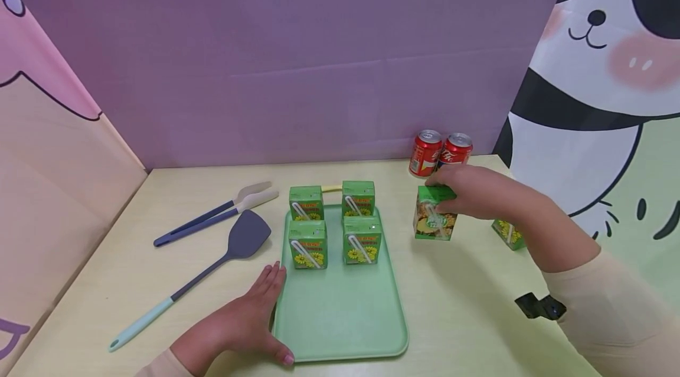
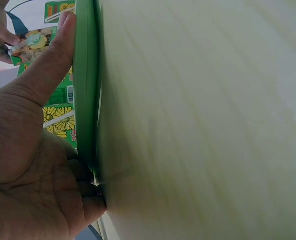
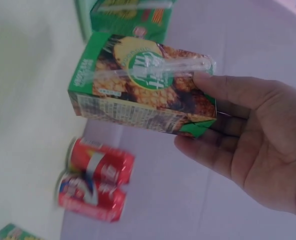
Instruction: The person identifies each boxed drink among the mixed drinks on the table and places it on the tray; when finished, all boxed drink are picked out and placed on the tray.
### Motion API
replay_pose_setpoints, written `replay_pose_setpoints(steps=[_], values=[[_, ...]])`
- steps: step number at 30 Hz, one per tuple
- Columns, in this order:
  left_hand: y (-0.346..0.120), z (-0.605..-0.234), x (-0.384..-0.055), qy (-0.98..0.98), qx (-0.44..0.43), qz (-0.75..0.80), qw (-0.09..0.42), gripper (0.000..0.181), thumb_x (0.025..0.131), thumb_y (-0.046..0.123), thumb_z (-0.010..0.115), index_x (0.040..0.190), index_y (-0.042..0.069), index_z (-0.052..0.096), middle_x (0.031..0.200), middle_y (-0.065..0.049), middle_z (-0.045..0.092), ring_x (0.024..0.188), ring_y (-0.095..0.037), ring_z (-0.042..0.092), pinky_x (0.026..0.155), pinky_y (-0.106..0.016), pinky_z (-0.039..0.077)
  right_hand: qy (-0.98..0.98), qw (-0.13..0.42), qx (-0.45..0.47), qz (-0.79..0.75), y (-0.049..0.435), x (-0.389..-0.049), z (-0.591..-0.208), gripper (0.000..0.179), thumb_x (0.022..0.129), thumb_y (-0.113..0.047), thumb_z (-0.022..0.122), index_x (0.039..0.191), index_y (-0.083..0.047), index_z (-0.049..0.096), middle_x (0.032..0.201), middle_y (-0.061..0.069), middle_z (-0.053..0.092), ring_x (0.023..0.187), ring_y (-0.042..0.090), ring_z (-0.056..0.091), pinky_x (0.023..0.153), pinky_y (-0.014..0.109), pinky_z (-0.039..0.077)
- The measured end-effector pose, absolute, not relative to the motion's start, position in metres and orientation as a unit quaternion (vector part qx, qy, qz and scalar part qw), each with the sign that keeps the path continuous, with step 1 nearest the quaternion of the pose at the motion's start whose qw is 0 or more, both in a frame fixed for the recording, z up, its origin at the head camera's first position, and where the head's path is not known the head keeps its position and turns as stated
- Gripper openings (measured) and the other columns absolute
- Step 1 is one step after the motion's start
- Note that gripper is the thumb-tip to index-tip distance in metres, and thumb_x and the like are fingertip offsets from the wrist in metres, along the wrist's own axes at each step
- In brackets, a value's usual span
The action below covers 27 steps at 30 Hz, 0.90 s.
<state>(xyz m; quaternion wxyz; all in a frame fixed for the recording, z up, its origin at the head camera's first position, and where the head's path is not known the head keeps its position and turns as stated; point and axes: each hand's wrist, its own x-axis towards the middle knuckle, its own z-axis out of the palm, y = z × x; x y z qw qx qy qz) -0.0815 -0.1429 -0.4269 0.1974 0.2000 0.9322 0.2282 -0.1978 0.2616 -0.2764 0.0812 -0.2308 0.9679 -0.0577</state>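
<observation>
My right hand (image 1: 473, 191) grips a juice carton (image 1: 432, 225) with pineapple pictures from above, right of the tray; in the right wrist view, thumb and fingers pinch one end of the carton (image 3: 143, 82). A green tray (image 1: 345, 318) lies in the middle of the table. Several green juice cartons with yellow flowers and straws, such as the near right carton (image 1: 362, 241), stand in two rows at its far end. My left hand (image 1: 249, 312) rests against the tray's near left corner, fingers along the left side, thumb at the front edge.
Left of the tray lie a dark spatula (image 1: 247, 238) with a mint handle and a pair of tongs (image 1: 212, 217). Two red soda cans (image 1: 425, 156) stand at the back right. Another green carton (image 1: 509, 234) is partly hidden behind my right forearm. Something yellow (image 1: 332, 188) shows behind the cartons.
</observation>
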Motion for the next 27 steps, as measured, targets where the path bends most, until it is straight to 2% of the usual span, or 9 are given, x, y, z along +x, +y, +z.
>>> replay_pose_setpoints(steps=[12, 21, 27], values=[[-0.144, -0.427, -0.081, 0.931, 0.208, 0.23, 0.193, 0.146, 0.053, 0.073, 0.082, 0.157, 0.001, 0.009, 0.164, -0.02, 0.001, 0.152, -0.037, 0.0, 0.116, -0.056, 0.025, 0.935, 0.067, -0.344, -0.06, 0.222, -0.152, -0.275, 0.04, 0.084, -0.026, 0.078, 0.121, -0.015, 0.067, 0.108, -0.005, 0.064, 0.097, 0.012, 0.059, 0.084, 0.036, 0.055], [-0.143, -0.426, -0.08, 0.93, 0.203, 0.237, 0.194, 0.146, 0.052, 0.072, 0.083, 0.157, 0.001, 0.009, 0.165, -0.018, 0.001, 0.152, -0.037, -0.001, 0.115, -0.056, 0.026, 0.916, 0.042, -0.391, -0.08, 0.189, -0.131, -0.29, 0.041, 0.086, -0.029, 0.075, 0.124, -0.014, 0.066, 0.117, -0.002, 0.063, 0.104, 0.013, 0.058, 0.089, 0.035, 0.054], [-0.143, -0.425, -0.08, 0.93, 0.205, 0.237, 0.192, 0.146, 0.052, 0.071, 0.083, 0.157, 0.001, 0.009, 0.165, -0.019, 0.002, 0.152, -0.038, 0.0, 0.114, -0.057, 0.027, 0.898, 0.007, -0.432, -0.078, 0.164, -0.125, -0.303, 0.042, 0.087, -0.032, 0.074, 0.123, -0.012, 0.066, 0.116, -0.001, 0.064, 0.106, 0.014, 0.058, 0.09, 0.035, 0.053]])
